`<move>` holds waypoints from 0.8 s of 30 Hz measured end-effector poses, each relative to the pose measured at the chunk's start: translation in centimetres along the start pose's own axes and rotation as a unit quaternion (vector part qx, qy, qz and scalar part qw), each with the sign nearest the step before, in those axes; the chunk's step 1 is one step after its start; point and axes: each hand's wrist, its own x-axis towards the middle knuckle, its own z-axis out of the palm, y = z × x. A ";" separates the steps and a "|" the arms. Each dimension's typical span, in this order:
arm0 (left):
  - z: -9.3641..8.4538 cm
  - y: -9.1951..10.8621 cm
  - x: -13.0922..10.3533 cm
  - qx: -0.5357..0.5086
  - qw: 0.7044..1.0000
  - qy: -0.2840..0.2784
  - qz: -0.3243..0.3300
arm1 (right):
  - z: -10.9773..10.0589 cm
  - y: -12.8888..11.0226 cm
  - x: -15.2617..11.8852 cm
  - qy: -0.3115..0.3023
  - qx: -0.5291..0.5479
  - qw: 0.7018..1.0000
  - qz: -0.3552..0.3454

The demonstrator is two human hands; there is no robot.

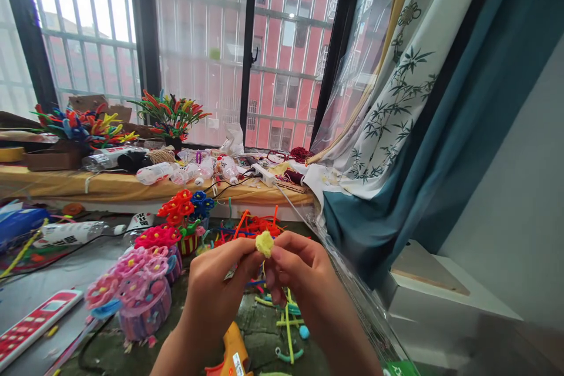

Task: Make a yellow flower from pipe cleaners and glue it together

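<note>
A small fuzzy yellow piece [265,244] is pinched between the fingertips of both hands, above the dark table. My left hand [222,270] grips its left side with thumb and forefinger. From the right, my right hand [304,267] holds it between thumb and forefinger, its other fingers curled below. Under my hands lie yellow-green fuzzy stems [289,329], a small blue pompom [304,332] and an orange glue gun [235,349], partly hidden by my left wrist.
Pink fuzzy flowers in a striped pot [145,311] stand at the left, with red and blue flowers [176,205] behind. A red and white remote [39,326] lies far left. Plastic bottles [154,173] and a power strip [263,174] rest on the windowsill; curtains hang at right.
</note>
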 end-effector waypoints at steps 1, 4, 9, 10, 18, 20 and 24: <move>0.0 0.1 -0.1 0.003 1.000 0.002 0.004 | 0.0 -0.1 -0.1 -0.002 -0.001 1.000 -0.001; 0.2 0.4 -0.2 0.008 1.000 0.008 0.011 | 0.1 -0.2 -0.2 -0.012 0.005 1.000 -0.003; 0.7 0.8 -0.2 -0.007 0.999 0.037 0.008 | 0.2 -0.2 -0.2 -0.021 0.012 1.000 -0.007; 0.7 0.8 -0.2 -0.015 0.999 0.041 0.009 | 0.3 -0.3 -0.2 -0.019 0.003 1.000 -0.010; 0.6 0.3 -0.1 -0.086 0.995 0.048 -0.025 | 0.4 -1.0 -0.7 0.033 -0.186 0.978 -0.091; 0.5 0.2 -0.2 -0.105 0.993 0.033 -0.035 | 0.5 -0.9 -0.9 0.079 -0.266 0.949 -0.147; 0.1 -0.2 -0.2 -0.136 0.989 -0.005 -0.049 | 0.9 -0.2 -1.0 0.081 -0.333 0.899 -0.271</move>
